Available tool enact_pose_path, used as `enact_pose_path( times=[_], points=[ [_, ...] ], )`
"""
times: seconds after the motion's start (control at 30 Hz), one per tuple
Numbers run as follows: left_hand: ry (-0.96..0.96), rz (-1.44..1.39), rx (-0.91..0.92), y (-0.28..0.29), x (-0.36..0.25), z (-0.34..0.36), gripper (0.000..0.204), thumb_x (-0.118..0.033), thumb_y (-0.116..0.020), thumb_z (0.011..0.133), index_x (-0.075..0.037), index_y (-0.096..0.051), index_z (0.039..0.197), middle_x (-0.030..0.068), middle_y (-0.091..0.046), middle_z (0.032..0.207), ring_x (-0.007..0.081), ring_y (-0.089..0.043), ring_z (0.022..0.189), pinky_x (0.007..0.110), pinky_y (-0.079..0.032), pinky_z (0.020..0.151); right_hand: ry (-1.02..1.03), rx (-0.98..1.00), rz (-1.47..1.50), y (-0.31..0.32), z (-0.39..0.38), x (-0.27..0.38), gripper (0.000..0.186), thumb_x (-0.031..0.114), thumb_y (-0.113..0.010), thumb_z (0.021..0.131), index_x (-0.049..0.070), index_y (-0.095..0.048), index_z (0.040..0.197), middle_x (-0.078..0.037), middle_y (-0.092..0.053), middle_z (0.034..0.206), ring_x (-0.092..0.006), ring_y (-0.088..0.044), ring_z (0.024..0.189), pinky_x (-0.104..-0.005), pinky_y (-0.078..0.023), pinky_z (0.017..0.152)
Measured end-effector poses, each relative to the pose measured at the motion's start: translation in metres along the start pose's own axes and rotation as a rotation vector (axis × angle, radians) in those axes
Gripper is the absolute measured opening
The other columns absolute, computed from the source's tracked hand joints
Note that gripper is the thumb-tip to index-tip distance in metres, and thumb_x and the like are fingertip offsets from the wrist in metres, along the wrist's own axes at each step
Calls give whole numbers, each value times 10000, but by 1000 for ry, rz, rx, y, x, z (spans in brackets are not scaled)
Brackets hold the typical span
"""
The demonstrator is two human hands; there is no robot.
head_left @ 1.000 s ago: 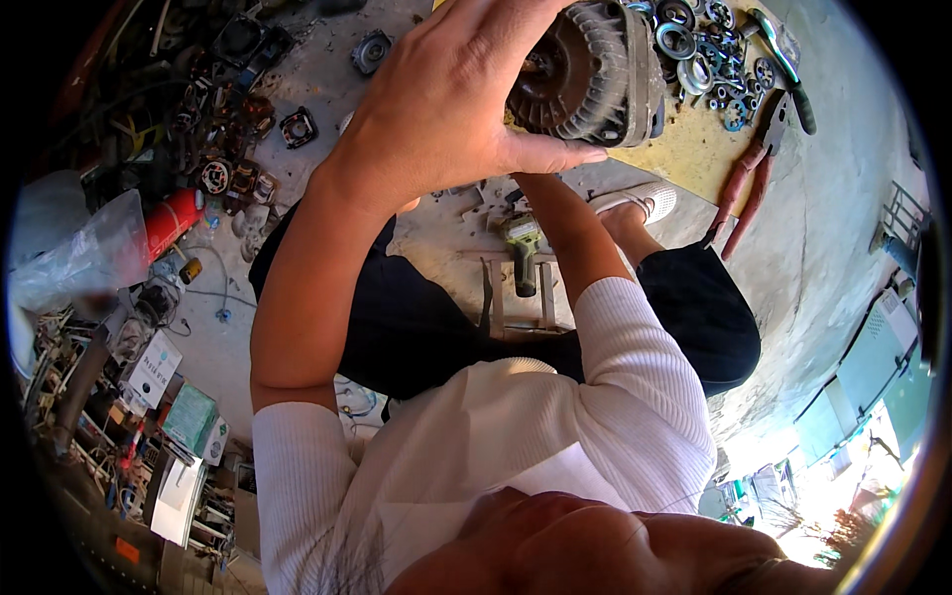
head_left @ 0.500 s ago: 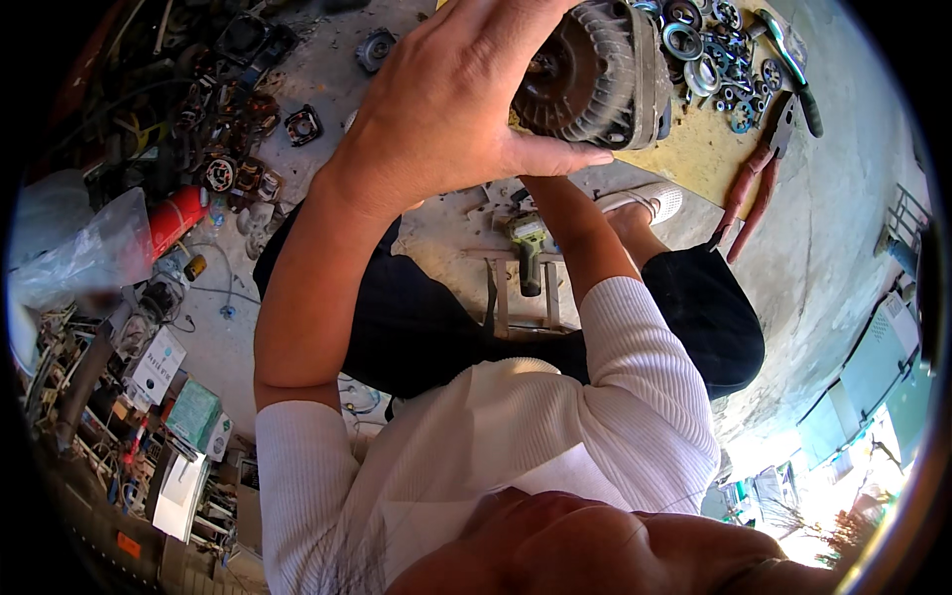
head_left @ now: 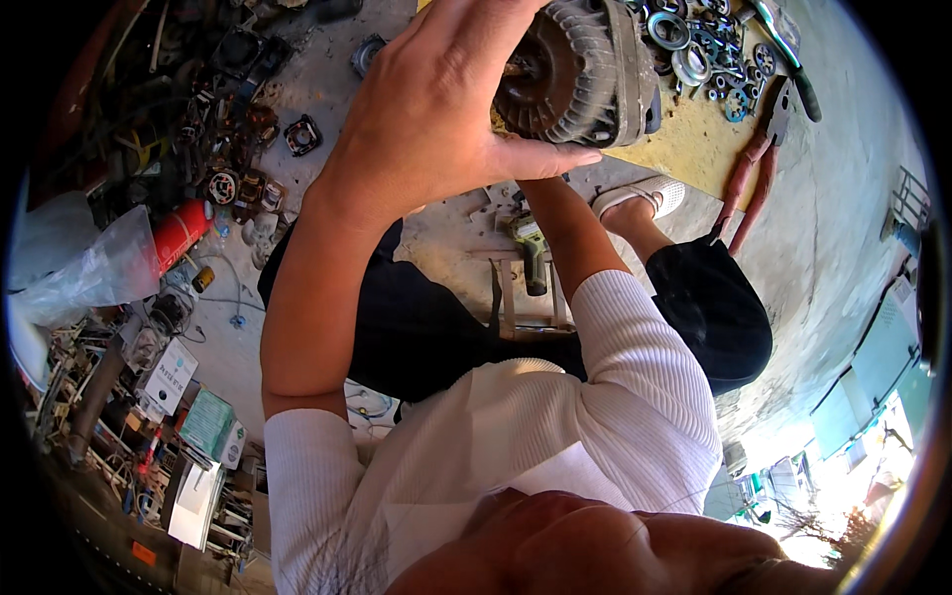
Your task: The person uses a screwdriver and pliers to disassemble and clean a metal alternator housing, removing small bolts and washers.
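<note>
My left hand [head_left: 426, 119] is wrapped around one side of an alternator [head_left: 587, 74], a round grey metal housing with ribs and a rusty brown centre. Its thumb lies along the lower edge of the housing. The other fingers run beyond the top of the view. My right forearm [head_left: 567, 233] reaches up behind the left thumb and the alternator, so the right hand itself is hidden. Under and beside the alternator lies a yellow board [head_left: 684, 149], with metal rings and bearings [head_left: 692, 65] heaped just to the right.
Red-handled pliers [head_left: 751, 174] and a ratchet wrench [head_left: 790, 61] lie at the right. A green cordless drill [head_left: 531, 253] rests between my legs. Scattered motor parts [head_left: 233, 183], a red cylinder [head_left: 181, 234] and a clear plastic bag [head_left: 94, 263] cover the left side.
The alternator and my left hand have shifted slightly left in the view, with the hold unchanged. The surroundings have moved a little too.
</note>
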State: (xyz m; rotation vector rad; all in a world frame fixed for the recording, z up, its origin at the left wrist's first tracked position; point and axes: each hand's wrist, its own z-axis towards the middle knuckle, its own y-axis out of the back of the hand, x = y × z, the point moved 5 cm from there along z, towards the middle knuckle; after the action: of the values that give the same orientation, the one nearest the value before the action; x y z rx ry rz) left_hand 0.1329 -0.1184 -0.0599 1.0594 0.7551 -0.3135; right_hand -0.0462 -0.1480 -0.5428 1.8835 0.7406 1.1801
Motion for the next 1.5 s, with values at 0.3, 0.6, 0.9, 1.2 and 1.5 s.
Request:
enact_pose_path(
  times=[0.3, 0.6, 0.9, 1.2, 1.5],
  points=[
    [-58, 34, -64, 2, -3, -6, 955, -261, -888, 635, -35, -409, 1430, 183, -538, 1311, 346, -568, 1182, 400, -479, 991, 33, -7, -2, -6, 16, 13, 731, 372, -604, 894, 248, -277, 1536, -141, -244, 1578, -379, -229, 1451, -668, -183, 1109],
    [96, 32, 25, 4, -17, -7, 955, -303, -859, 673, -84, -367, 1462, 172, -491, 1374, 343, -509, 1264, 411, -436, 1045, 11, 323, -308, 57, -23, 75, 704, 253, -605, 895, 229, -303, 1531, -161, -279, 1563, -374, -317, 1416, -668, -219, 1095],
    [48, 112, -18, -1, -22, -8, 930, -389, -831, 705, -91, -379, 1460, 209, -467, 1419, 381, -486, 1293, 432, -425, 1063, 139, 758, -149, 280, -119, 132, 620, 373, -711, 852, 129, -521, 1390, -181, -641, 1224, -342, -589, 1185, -411, -479, 986],
    [56, 215, -31, -5, -17, -15, 866, -485, -801, 745, -152, -425, 1450, 159, -502, 1380, 339, -516, 1267, 420, -445, 1029, 405, -431, 600, 568, -153, 121, 345, 226, -618, 983, -1, -608, 1244, -79, -702, 1038, -139, -656, 950, -282, -513, 859],
    [98, 154, -50, -5, -17, -16, 884, -393, -846, 712, -84, -437, 1433, 200, -495, 1391, 349, -484, 1294, 422, -385, 1079, 45, -919, 780, 546, -127, 15, 264, 140, -593, 945, 14, -667, 1165, -99, -719, 1021, -164, -673, 918, -303, -510, 830]
  ],
)
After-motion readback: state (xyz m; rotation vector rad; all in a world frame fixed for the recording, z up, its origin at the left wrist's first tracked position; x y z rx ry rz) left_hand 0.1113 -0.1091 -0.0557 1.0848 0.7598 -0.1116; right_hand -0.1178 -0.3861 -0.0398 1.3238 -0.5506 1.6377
